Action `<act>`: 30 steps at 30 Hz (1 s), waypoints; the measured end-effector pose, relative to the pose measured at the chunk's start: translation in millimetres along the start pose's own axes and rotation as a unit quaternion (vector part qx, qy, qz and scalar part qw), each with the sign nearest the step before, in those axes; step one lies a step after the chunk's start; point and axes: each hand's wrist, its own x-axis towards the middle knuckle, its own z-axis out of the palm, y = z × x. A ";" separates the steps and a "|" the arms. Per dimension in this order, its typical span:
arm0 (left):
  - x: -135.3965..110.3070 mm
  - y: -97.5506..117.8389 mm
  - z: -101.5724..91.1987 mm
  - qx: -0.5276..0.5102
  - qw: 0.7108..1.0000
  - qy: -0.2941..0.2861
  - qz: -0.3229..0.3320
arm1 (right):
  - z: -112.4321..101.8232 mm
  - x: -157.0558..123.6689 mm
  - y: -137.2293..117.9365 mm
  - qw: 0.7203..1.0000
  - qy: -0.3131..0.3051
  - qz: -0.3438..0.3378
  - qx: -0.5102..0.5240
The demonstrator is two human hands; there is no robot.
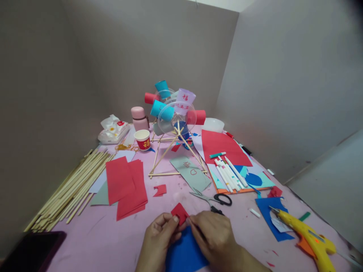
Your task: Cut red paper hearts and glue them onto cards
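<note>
My left hand (160, 234) and my right hand (211, 236) meet at the near edge of a pink table (93, 234). Both pinch a small red paper piece (179, 212) between their fingertips. Under the hands lies a blue paper sheet (185, 255). Black-handled scissors (212, 199) rest just beyond my right hand. A small red paper scrap (160, 190) lies a little farther out.
A cup-and-stick wheel model (174, 113) stands mid-table. Red sheets (126, 187) and a bundle of wooden sticks (70, 189) lie left. White markers (228, 173) and coloured paper lie right. A yellow glue gun (310, 238) rests near right. A dark phone (31, 251) sits near left.
</note>
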 end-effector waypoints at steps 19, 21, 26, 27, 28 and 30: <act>3.6 -4.4 -5.6 0.024 0.998 -0.047 0.032 | 2.6 1.4 -0.3 0.970 -0.023 0.150 0.187; 2.6 -3.1 -5.8 0.045 0.996 -0.061 0.036 | 2.1 4.3 2.6 0.904 -0.058 0.305 0.293; 1.9 -2.9 -6.1 0.082 0.991 -0.101 0.044 | 3.3 10.1 6.5 0.779 -0.160 0.415 0.443; 1.9 -2.5 -6.0 0.083 0.990 -0.108 0.044 | 3.6 10.2 6.7 0.776 -0.155 0.419 0.445; 1.8 -1.8 -5.9 0.078 0.990 -0.110 0.043 | 3.8 10.1 6.9 0.775 -0.143 0.423 0.447; 1.2 -0.1 -5.7 0.066 0.991 -0.108 0.045 | 4.2 9.6 7.3 0.764 -0.122 0.435 0.462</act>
